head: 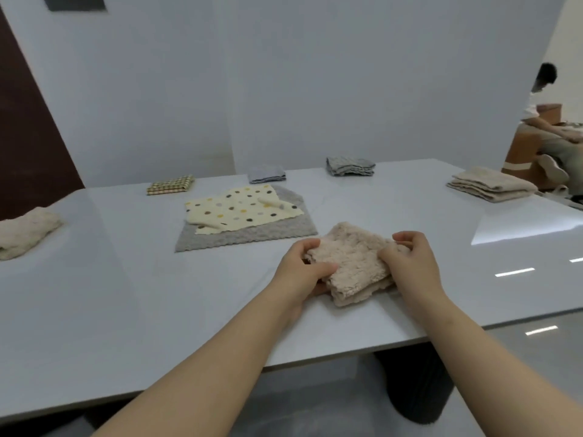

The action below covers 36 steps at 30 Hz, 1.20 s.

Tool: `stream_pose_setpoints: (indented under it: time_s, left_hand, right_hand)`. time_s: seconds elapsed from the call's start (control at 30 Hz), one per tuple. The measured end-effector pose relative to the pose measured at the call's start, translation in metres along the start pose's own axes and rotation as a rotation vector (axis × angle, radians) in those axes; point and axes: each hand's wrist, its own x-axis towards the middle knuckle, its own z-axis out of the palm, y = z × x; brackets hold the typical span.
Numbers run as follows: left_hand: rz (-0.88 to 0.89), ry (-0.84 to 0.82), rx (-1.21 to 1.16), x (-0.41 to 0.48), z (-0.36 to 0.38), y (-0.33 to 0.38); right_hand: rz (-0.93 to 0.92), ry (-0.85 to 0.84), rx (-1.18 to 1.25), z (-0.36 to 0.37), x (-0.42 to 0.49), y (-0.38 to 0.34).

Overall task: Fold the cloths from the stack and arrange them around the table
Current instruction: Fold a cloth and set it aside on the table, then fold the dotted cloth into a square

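Head view: both hands grip a folded fluffy beige cloth [353, 263] on the white table [126, 310]. Left hand [304, 269] fingers curl round its left edge, right hand [410, 263] pinches its right edge. Beyond the fingertips lies the polka-dot cloth [239, 211] on a grey cloth [252, 236].

Beige fluffy cloth [353, 263], cream polka-dot cloth [239, 209], grey cloth [246, 238], white table [126, 294]

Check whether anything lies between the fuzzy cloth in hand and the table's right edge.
Nothing visible does. The left hand and right hand grip the fuzzy cloth; the table right of it lies bare.
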Motion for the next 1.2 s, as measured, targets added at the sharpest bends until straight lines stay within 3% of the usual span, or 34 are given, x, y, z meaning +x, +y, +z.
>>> stream_pose_setpoints:
  time_s: [0.37,0.53,0.7,0.97,1.2]
  left_hand:
    - [0.047,-0.100,0.287,0.014,0.087,-0.017]
    - [0.106,-0.149,0.431,0.021,0.114,-0.019]
    - [0.261,-0.081,0.723,0.024,0.128,-0.020]
    - [0.329,0.037,0.799,0.035,0.089,-0.014]
    - [0.341,0.221,0.969,0.047,0.006,-0.002]
  right_hand:
    - [-0.082,0.198,-0.319,-0.070,0.023,0.021]
    - [-0.018,0.296,-0.372,-0.098,0.032,0.029]
    - [0.050,0.360,-0.618,-0.103,0.034,0.029]
    - [-0.219,0.182,-0.857,-0.073,0.033,-0.002]
    - [-0.296,-0.140,-0.735,0.009,0.030,-0.023]
